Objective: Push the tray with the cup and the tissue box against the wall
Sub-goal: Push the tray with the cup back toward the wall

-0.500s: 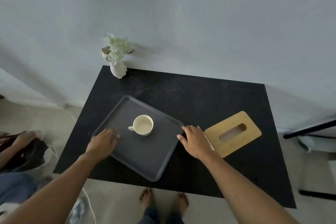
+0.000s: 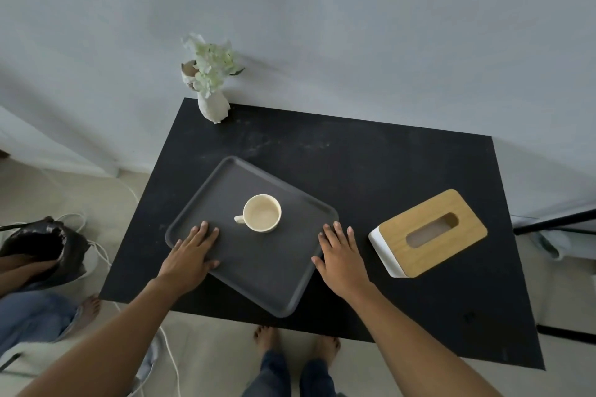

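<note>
A dark grey tray (image 2: 258, 271) lies turned at an angle on the black table (image 2: 371, 164), its near corner close to the table's front edge. A cream cup (image 2: 262, 213) stands on the tray near its middle. The tissue box (image 2: 429, 232), white with a wooden lid, sits on the table to the right of the tray, apart from it. My left hand (image 2: 190, 256) lies flat on the tray's left part, fingers spread. My right hand (image 2: 342, 259) lies flat at the tray's right edge, fingertips at its right corner. The grey wall (image 2: 354, 42) runs along the table's far edge.
A white vase with pale flowers (image 2: 213, 87) stands at the table's far left corner against the wall. On the floor to the left, another person holds a black bag (image 2: 38, 245). White cables (image 2: 103, 255) lie there. My bare feet (image 2: 296, 345) are below the front edge.
My left hand has slid a little further onto the tray toward the cup. My right hand stays at the tray's right edge. Tray, cup and box keep about the same places.
</note>
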